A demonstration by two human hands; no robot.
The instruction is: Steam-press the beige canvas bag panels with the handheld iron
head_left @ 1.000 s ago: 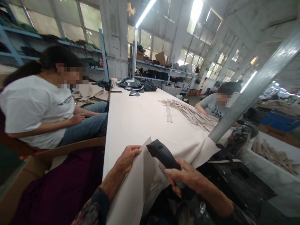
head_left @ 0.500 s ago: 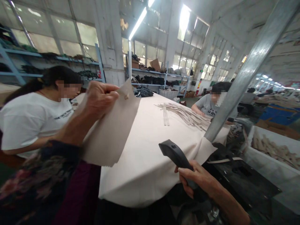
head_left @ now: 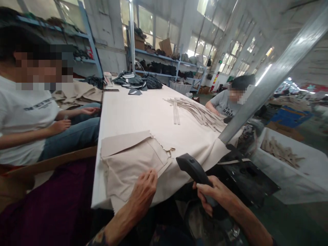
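Observation:
A beige fabric piece (head_left: 128,162) with a small gold-coloured metal clasp (head_left: 170,149) at its right edge lies on the near left part of the covered table (head_left: 128,112). My left hand (head_left: 146,184) rests on its lower right part, fingers close together; whether they pinch the cloth is hard to tell. At the lower right, my right hand (head_left: 212,193) is wrapped round the grip of a dark handheld tool (head_left: 196,169). The tool's flat head points up and left, to the right of the fabric, above the table's near edge.
Long beige strips (head_left: 197,112) lie on the far right of the table, dark bundles (head_left: 138,81) at its back. One person sits at left, another at far right. A slanted metal post (head_left: 266,75) rises at right, beside a white bin (head_left: 302,171).
My left hand has come down from its raised position, and the beige fabric now lies on the table under it. My right hand still holds the tool. The view has shifted downward.

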